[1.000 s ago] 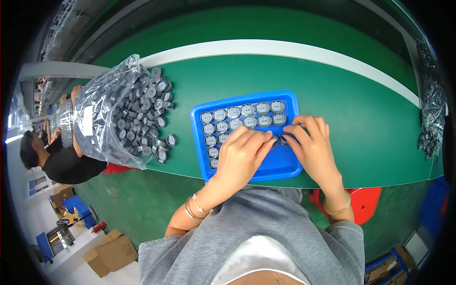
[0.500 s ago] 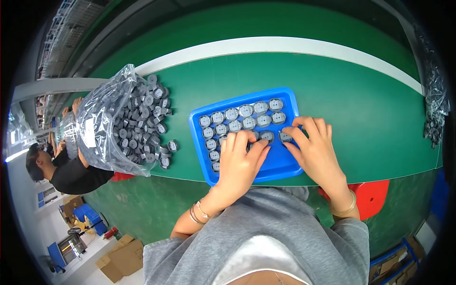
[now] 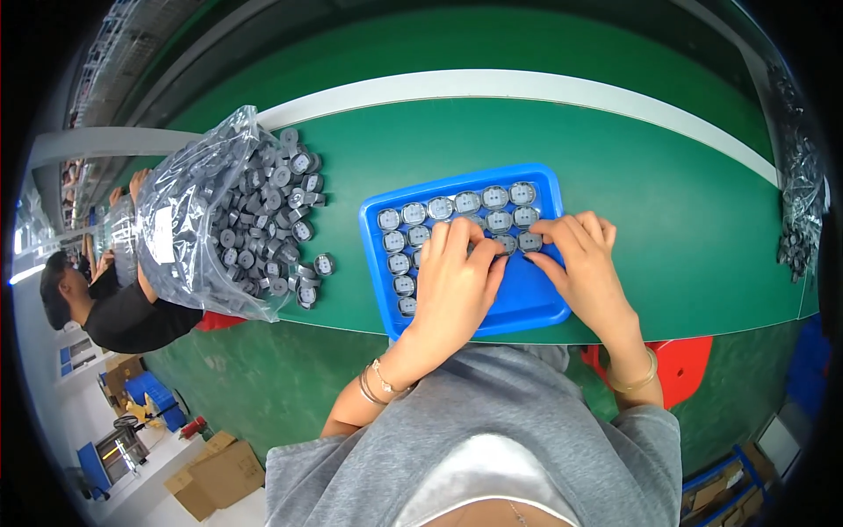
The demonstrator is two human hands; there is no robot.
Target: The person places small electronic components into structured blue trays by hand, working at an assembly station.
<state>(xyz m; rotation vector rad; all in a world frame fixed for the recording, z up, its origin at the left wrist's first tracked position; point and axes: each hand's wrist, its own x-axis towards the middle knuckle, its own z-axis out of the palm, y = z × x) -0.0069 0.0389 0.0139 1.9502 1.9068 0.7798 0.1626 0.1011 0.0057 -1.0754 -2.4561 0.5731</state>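
Leaves round grey plastic parts (image 3: 277, 198) spilling from a clear plastic bag (image 3: 189, 215). Fills blue plastic tray (image 3: 527, 303) along top and left, curls left hand (image 3: 455, 277) at one part (image 3: 507, 243), grip unclear, pinches another with right hand (image 3: 584, 263), leaves lower right bare

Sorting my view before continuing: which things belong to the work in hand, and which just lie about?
In the job:
blue tray
grey parts in it
left hand and right hand, at those parts
likely the clear bag of similar parts

Apparently aside:
red stool
cardboard box
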